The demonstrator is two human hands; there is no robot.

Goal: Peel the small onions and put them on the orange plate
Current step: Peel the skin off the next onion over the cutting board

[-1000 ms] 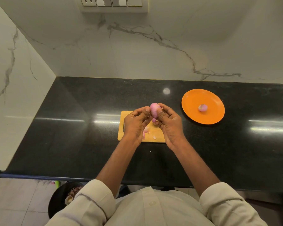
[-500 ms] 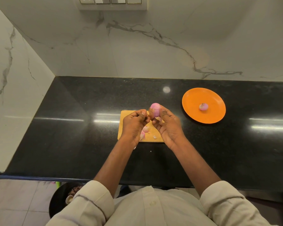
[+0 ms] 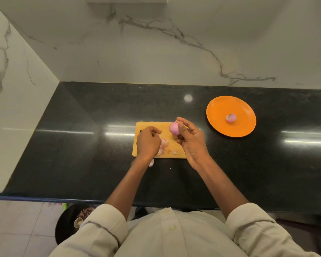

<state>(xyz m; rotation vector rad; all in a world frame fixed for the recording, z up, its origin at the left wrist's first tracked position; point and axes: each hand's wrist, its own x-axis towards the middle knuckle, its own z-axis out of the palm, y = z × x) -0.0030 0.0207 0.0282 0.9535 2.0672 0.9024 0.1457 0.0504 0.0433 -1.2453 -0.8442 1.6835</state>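
- While right hand (image 3: 192,140) pinches onion (image 3: 174,128) above cutting board (image 3: 152,125): keep grip light, rotate to expose remaining skin.
- Left hand (image 3: 148,142) apart, curled; contents unclear.
- Drop peel scraps (image 3: 164,145) on board, away from orange plate (image 3: 220,108).

Single head-worn wide view, looking steeply down and forward, near the black counter (image 3: 104,164), edges probably distorted

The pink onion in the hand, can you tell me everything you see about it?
The pink onion is small, round and smooth, pale pinkish-purple with a slight shine, so it looks mostly peeled. A bit of dry brownish skin shows at its top end. The right hand holds it up above the wooden cutting board, with the thumb on its side and the fingers curled over its top. The left hand does not touch it.
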